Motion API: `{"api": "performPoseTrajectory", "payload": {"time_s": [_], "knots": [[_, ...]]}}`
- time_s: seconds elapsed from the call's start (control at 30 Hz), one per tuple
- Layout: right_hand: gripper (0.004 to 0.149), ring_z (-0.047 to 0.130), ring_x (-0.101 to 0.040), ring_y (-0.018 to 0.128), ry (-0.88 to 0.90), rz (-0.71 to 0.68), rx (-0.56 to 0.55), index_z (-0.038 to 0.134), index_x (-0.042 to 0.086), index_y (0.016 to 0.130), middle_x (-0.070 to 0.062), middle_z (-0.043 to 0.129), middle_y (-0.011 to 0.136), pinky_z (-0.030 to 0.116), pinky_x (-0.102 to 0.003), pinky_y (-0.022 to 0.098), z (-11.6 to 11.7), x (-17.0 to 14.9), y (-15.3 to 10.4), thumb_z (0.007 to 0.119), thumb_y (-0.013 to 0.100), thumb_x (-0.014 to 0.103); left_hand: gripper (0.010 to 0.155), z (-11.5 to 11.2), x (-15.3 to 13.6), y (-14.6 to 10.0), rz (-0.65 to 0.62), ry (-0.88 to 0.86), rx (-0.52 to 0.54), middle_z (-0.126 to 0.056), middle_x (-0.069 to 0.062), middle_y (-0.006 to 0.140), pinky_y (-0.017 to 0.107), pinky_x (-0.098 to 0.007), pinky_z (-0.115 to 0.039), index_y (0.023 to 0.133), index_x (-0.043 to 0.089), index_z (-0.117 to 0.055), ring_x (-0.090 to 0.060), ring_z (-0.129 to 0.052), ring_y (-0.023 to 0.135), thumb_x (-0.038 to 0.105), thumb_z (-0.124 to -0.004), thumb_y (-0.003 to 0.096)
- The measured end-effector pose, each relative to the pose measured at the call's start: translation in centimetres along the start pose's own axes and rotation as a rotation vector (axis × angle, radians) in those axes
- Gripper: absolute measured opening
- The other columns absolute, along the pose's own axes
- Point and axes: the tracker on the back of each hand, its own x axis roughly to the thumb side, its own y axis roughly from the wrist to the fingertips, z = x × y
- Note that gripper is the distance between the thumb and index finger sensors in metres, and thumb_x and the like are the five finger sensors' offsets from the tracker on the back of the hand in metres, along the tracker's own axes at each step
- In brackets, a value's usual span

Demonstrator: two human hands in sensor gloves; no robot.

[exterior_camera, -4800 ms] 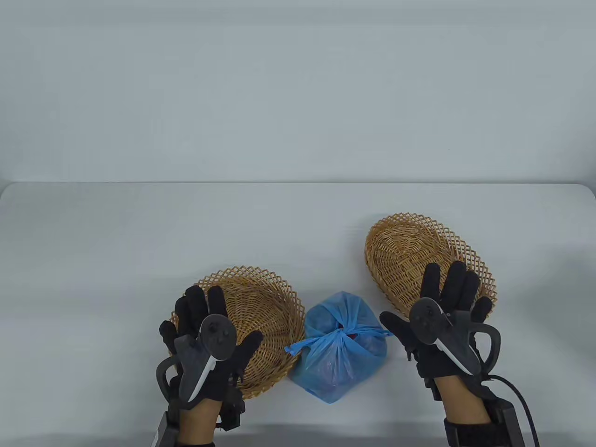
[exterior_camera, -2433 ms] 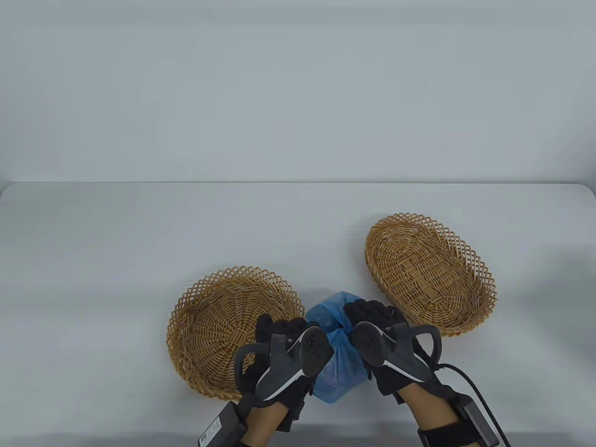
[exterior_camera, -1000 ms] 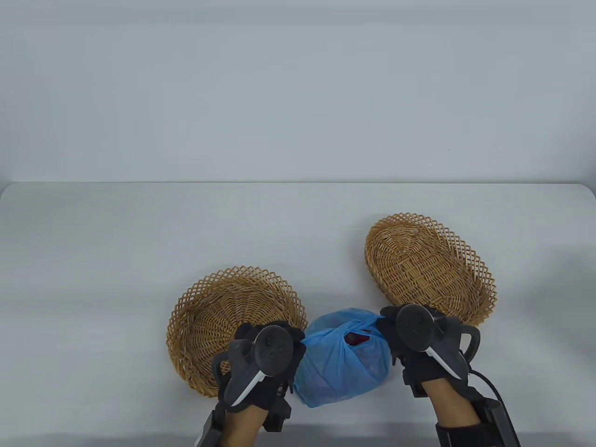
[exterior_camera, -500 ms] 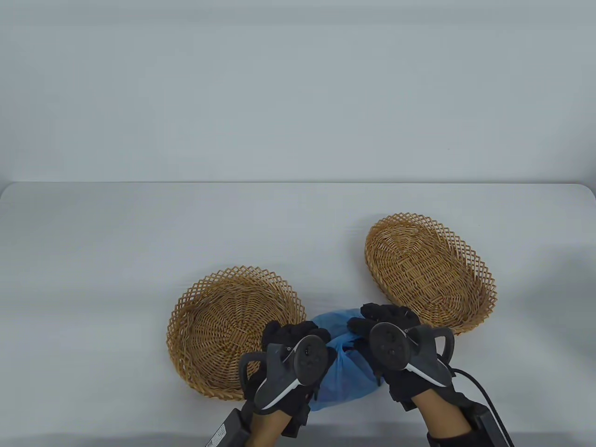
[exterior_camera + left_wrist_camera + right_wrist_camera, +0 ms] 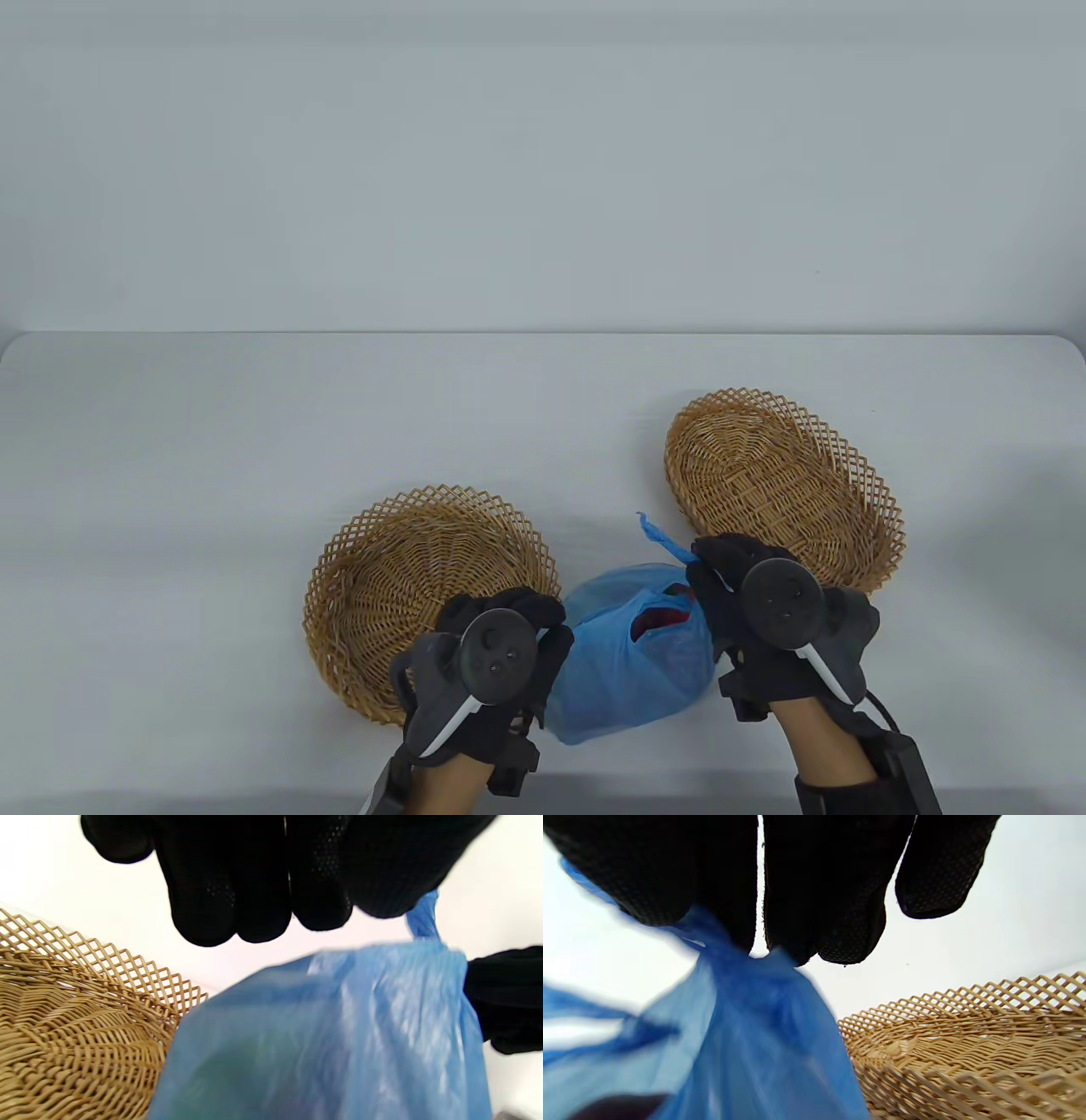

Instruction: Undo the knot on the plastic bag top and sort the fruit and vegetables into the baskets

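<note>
- A blue plastic bag [image 5: 624, 671] sits on the pale table [image 5: 212, 441] between two gloved hands, its mouth pulled apart to show something dark red [image 5: 657, 618] inside; what the item is cannot be told.
- The left hand [image 5: 501, 654] has its fingers curled at the bag's left top edge. In the table view a strip of blue plastic runs in under the fingertips, and in the left wrist view the fingers [image 5: 263, 891] hang bunched just above the plastic, so it appears to be pinching that edge, though the contact itself is hidden.
- The right hand [image 5: 764, 620] pinches the bag's right top edge. A twisted blue tail [image 5: 657, 536] of plastic sticks out beyond its fingers, and the right wrist view shows the film gathered up tight against the gloved fingertips [image 5: 831, 929].
- A black tracker [image 5: 498, 655] is strapped to the back of the left hand, and another tracker [image 5: 785, 601] to the back of the right.
- A wicker basket [image 5: 399, 586] lies just outside the left hand, its near rim partly covered by that hand and its right rim close against the bag.
- A second wicker basket [image 5: 764, 484] lies just beyond the right hand, its near rim tucked behind the knuckles.
- Both baskets show only bare weave.
</note>
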Motion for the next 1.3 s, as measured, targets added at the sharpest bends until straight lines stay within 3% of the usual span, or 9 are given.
{"api": "performPoseTrajectory", "payload": {"time_s": [0.13, 0.3, 0.37, 0.47, 0.7, 0.9, 0.97, 1.07, 1.3], "knots": [[0.046, 0.09, -0.035, 0.082, 0.066, 0.003, -0.067, 0.087, 0.024, 0.082, -0.01, 0.09, 0.089, 0.066, -0.063, 0.066, -1.0, 0.1, -0.3, 0.08, 0.044, 0.049, 0.07, -0.3, 0.8, -0.2, -0.051, -0.049, -0.013, -0.084, 0.0, 0.099, 0.077, -0.063, -0.054, 0.1, 0.03, -0.067, -0.03, -0.089, 0.089, 0.065, -0.073, 0.0404], [0.043, 0.089, -0.032, 0.084, 0.081, -0.091, -0.117, 0.09, 0.027, 0.076, -0.007, 0.09, 0.09, 0.065, -0.063, 0.068, -2.0, 1.5, -1.2, 0.079, 0.043, 0.053, 0.089, -3.0, 3.4, 0.6, -0.083, 0.132, -0.113, -0.063, -0.003, 0.114, 0.08, -0.065, -0.043, 0.11, 0.03, -0.048, -0.035, -0.071, 0.104, 0.075, -0.071, 0.0369], [0.04, 0.085, -0.034, 0.089, 0.067, -0.159, -0.074, 0.095, 0.028, 0.068, -0.008, 0.087, 0.094, 0.062, -0.065, 0.07, -1.9, 2.4, -1.6, 0.079, 0.042, 0.055, 0.08, -3.7, 4.1, 0.9, -0.076, 0.189, -0.144, -0.063, -0.002, 0.115, 0.081, -0.066, -0.042, 0.106, 0.034, -0.058, -0.033, -0.07, 0.105, 0.072, -0.074, 0.0382], [0.042, 0.067, -0.04, 0.102, -0.028, -0.262, 0.078, 0.096, 0.03, 0.068, -0.01, 0.077, 0.105, 0.052, -0.069, 0.073, -0.7, 3.5, -1.8, 0.077, 0.042, 0.057, 0.046, -3.4, 3.9, 0.6, -0.056, 0.205, -0.077, -0.077, 0.006, 0.107, 0.082, -0.063, -0.048, 0.088, 0.041, -0.08, -0.026, -0.083, 0.1, 0.057, -0.078, 0.0452], [0.062, 0.02, -0.049, 0.107, -0.143, -0.282, 0.448, 0.082, 0.036, 0.088, -0.014, 0.034, 0.121, 0.025, -0.072, 0.072, 3.3, 3.7, -1.4, 0.047, 0.044, 0.061, 0.041, -1.1, 2.3, -0.3, -0.117, -0.057, -0.049, -0.085, 0.004, 0.099, 0.078, -0.064, -0.052, 0.083, 0.035, -0.085, -0.028, -0.089, 0.092, 0.051, -0.08, 0.0451], [0.07, 0.014, -0.05, 0.104, -0.245, -0.162, 0.437, 0.073, 0.036, 0.096, -0.018, 0.022, 0.12, 0.024, -0.073, 0.07, 3.8, 2.1, -0.4, 0.038, 0.042, 0.064, 0.046, -1.3, 2.0, -0.2, -0.136, -0.044, -0.077, -0.086, 0.007, 0.1, 0.079, -0.063, -0.051, 0.088, 0.038, -0.081, -0.027, -0.088, 0.095, 0.053, -0.078, 0.0447], [0.071, 0.014, -0.05, 0.104, -0.196, -0.173, 0.462, 0.073, 0.036, 0.096, -0.018, 0.022, 0.12, 0.024, -0.073, 0.07, 3.9, 1.9, -0.3, 0.037, 0.042, 0.064, 0.067, -2.3, 2.0, 0.1, -0.156, -0.033, -0.15, -0.075, 0.005, 0.111, 0.08, -0.065, -0.043, 0.103, 0.039, -0.062, -0.032, -0.074, 0.105, 0.061, -0.077, 0.0419], [0.07, 0.008, -0.05, 0.104, -0.06, -0.193, 0.55, 0.076, 0.036, 0.094, -0.016, 0.018, 0.12, 0.018, -0.073, 0.069, 4.4, 2.3, -0.4, 0.038, 0.042, 0.063, 0.084, -3.7, 2.5, 0.5, -0.169, 0.033, -0.247, -0.061, 0.005, 0.118, 0.08, -0.067, -0.031, 0.111, 0.038, -0.04, -0.037, -0.054, 0.113, 0.063, -0.078, 0.0403], [0.071, 0.008, -0.05, 0.103, -0.289, -0.117, 0.473, 0.073, 0.036, 0.096, -0.016, 0.013, 0.118, 0.021, -0.073, 0.069, 4.4, 1.9, -0.2, 0.037, 0.042, 0.064, 0.053, -3.6, 3.0, 0.2, -0.218, 0.054, -0.236, -0.101, 0.011, 0.081, 0.081, -0.065, -0.04, 0.095, 0.036, -0.075, -0.026, -0.08, 0.101, 0.049, -0.082, 0.0436]]}}
